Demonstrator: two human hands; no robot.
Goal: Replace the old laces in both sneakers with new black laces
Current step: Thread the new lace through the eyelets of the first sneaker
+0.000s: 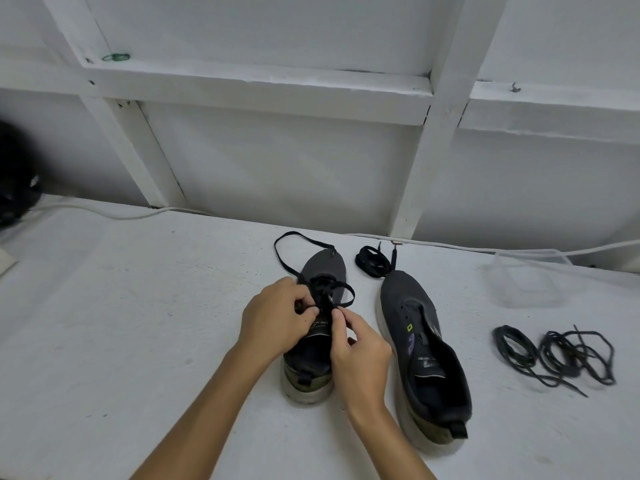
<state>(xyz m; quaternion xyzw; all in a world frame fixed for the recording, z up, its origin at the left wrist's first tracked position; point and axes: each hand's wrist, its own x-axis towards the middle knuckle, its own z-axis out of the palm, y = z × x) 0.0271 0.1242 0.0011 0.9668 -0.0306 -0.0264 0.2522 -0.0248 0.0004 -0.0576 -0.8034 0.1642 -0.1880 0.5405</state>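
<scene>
Step in hand: threading the new flat black lace [313, 268] through the upper eyelets of the left sneaker [317, 327] — a judgement from the loose loops and the fingers at the tongue.
Left hand [277, 315]: curled over the eyelet row on its own side, fingertips pinching the lace close to the tongue; exact eyelet hidden under the fingers.
Right hand [356, 351]: thumb and forefinger pinching a lace end just above the tongue, other fingers folded loosely.
Left sneaker: upright on the white table [138, 341], toe pointing away, partly laced; one long loop trailing out past the toe, another arching to the right of the throat.
Right sneaker [422, 348]: just beside the first, toe away, eyelets bare — not yet laced.
Spare new lace [373, 261]: coiled flat bundle, near the toe of the right sneaker, untouched.
Old laces [557, 355]: two thin round tangles lying well apart from the shoes, to the right.
Clear plastic tub [530, 275]: beyond the old laces, seemingly empty.
Doing it well: keep the flat lace untwisted before each eyelet; feed the tip in along the hole's line, not across it; steady the eyelet flap with the left hand while the right pulls through.
Tension: draw the slack loop near the toe down row by row before tightening the top.
Risk: uneven tails if one side is pulled far more than the other; worth checking both ends together.
</scene>
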